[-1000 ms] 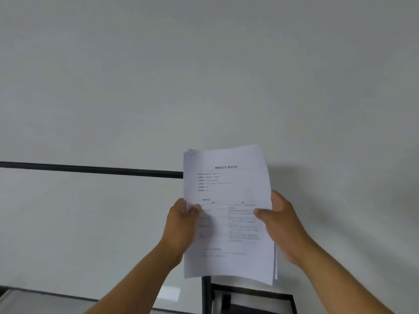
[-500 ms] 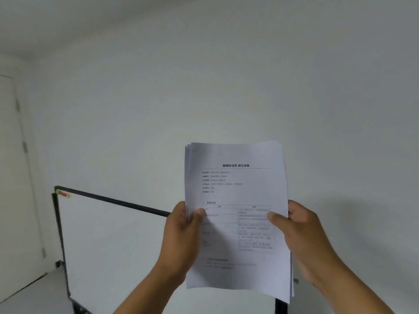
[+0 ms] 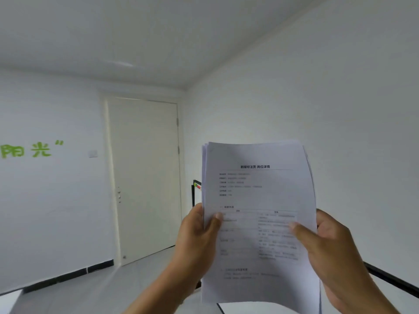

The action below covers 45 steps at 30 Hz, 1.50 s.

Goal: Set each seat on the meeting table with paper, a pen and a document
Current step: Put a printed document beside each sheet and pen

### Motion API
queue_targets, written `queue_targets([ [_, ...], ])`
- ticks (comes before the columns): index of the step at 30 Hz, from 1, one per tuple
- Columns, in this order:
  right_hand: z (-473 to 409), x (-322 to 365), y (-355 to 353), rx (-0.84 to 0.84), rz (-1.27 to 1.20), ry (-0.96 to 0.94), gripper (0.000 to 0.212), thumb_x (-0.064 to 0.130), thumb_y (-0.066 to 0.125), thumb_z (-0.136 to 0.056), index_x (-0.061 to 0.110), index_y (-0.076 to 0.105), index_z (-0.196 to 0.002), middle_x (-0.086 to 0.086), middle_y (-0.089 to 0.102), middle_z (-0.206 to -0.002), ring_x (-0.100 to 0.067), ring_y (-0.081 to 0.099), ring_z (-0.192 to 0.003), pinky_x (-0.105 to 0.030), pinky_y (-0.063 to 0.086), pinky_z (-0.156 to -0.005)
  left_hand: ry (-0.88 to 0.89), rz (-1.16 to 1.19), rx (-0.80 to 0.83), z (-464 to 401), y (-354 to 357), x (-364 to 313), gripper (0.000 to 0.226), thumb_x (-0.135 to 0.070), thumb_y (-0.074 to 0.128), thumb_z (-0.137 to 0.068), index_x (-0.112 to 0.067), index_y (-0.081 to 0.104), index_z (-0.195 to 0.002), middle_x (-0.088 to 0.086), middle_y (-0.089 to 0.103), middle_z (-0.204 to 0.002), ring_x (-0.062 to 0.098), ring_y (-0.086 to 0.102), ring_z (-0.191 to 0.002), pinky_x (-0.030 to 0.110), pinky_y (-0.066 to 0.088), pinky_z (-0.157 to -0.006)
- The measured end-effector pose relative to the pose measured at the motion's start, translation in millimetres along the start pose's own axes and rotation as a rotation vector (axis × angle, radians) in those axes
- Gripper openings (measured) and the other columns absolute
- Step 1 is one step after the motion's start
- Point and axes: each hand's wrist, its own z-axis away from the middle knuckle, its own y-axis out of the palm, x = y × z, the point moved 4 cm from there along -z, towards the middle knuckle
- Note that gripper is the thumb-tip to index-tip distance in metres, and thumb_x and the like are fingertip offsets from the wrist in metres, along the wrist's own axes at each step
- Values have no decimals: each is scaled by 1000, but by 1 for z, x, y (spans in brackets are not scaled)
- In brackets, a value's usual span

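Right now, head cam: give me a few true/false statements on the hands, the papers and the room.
1. Both hands hold the stack of printed papers upright. True: left hand on its left edge, right hand on its right.
2. The top sheet is blank. False: it carries a printed title and a table.
3. The door is open. False: it is closed.
4. Green characters are on the left wall. True.
5. A pen is in the right hand. False: no pen shows.

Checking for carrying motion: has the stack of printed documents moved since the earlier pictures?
Yes. The stack of printed documents, held in both hands, has swung left along the wall: the whiteboard's left edge now sits just beside it, near the door.
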Motion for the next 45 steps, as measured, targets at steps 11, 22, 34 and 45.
queue_targets([
  [11, -18, 19, 196, 198, -70, -70, 26, -9, 73, -92, 16, 78, -96, 2, 84, -87, -30, 79, -93, -45, 59, -85, 105, -120, -272, -32, -186, 7, 22, -22, 64, -95, -21, 76, -113, -3, 83, -106, 19, 79, -102, 47, 64, -94],
  [22, -24, 51, 411, 340, -103, -130, 18, -3, 72, -96, 14, 77, -97, 5, 83, -82, -28, 78, -89, -40, 56, -79, 129, -60, -427, -88, -374, 36, 16, -17, 69, -100, -13, 78, -112, 6, 84, -104, 23, 80, -97, 37, 66, -83],
  [34, -7, 35, 575, 572, -168, -32, 13, 8, 63, -105, 12, 75, -107, -5, 83, -95, -28, 82, -87, -52, 65, -83, -6, -64, -571, -100, -512, 91, 20, -2, 63, -106, -15, 76, -114, 4, 85, -104, 30, 81, -101, 51, 66, -92],
  [45, -69, -17, 678, 677, -259, 8, 17, 6, 61, -105, 14, 76, -107, -4, 83, -99, -28, 81, -92, -56, 65, -87, -79, -89, -653, -169, -549, 147, 15, -11, 62, -109, -13, 75, -115, 3, 84, -103, 29, 80, -97, 47, 67, -86],
])
